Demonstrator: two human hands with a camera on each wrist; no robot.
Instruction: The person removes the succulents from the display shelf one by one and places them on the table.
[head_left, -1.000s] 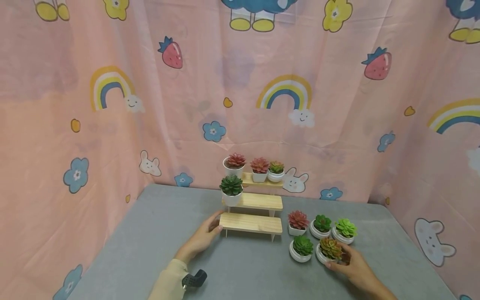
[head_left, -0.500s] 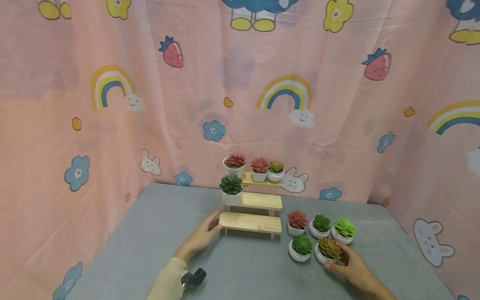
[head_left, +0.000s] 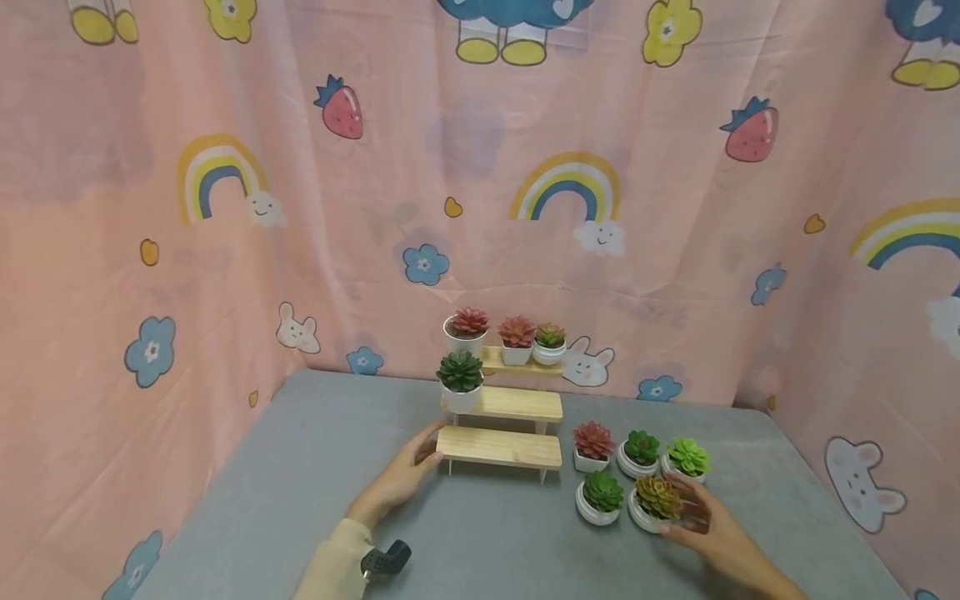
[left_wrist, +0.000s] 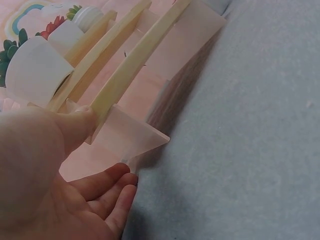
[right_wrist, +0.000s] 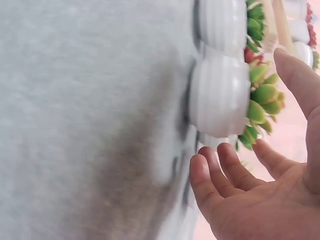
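A tiered wooden display stand [head_left: 498,447] with three shelves stands at mid-table. My left hand [head_left: 397,477] holds the left end of its lowest shelf, thumb at the front corner; in the left wrist view the other visible fingers [left_wrist: 102,192] hang loose beside the clear leg. My right hand [head_left: 712,533] is spread beside an orange-green potted succulent [head_left: 657,498], fingers apart from its white ribbed pot [right_wrist: 220,95] in the right wrist view. Close by are a green succulent [head_left: 601,493], a red one [head_left: 592,443], a dark green one [head_left: 641,450] and a bright green one [head_left: 687,458].
On the top shelf are two red succulents [head_left: 517,335] and a small green-orange one [head_left: 550,342]. A dark green succulent [head_left: 460,379] in a white pot sits at the middle shelf's left end. A pink patterned curtain [head_left: 480,183] hangs behind the grey table [head_left: 285,483].
My right hand has shifted slightly right and its fingers have spread away from the orange-green succulent's pot. The left hand and the stand have stayed put.
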